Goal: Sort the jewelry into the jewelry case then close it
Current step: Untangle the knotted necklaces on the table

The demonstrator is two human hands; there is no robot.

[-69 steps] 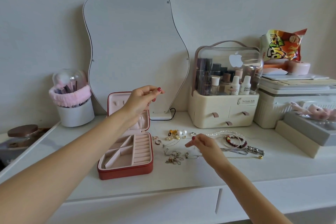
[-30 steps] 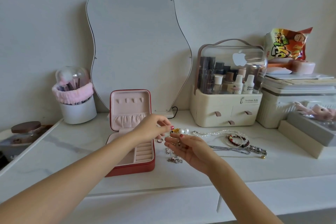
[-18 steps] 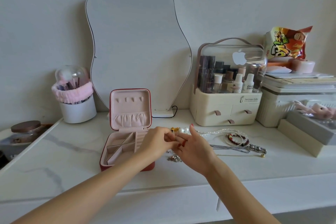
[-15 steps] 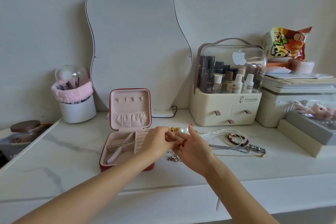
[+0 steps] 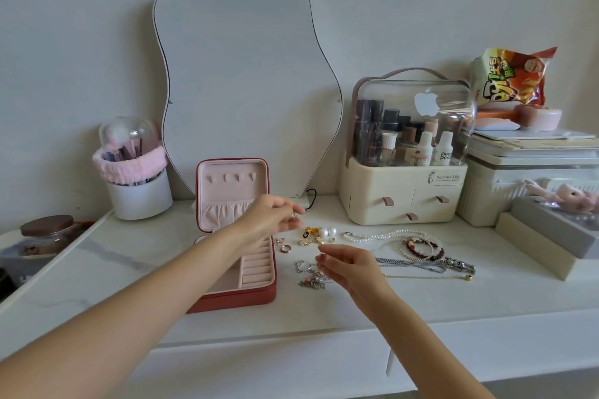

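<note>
Left hand [image 5: 270, 215] pinching a small ring [image 5: 295, 215] above the open jewelry case [image 5: 238, 230] (lid upright); right hand [image 5: 348, 264] pinching a fine chain [image 5: 319, 256] over the tabletop [image 5: 324, 304].

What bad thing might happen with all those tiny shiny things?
The left hand pinches a tiny shiny piece in the air beside the open jewelry case; if it slips, it could bounce off the table. The silver charms lie in a tangled heap under the right hand, so lifting one may drag others. The thin gold chain lies nearer the table's front edge and might get swept off.
</note>
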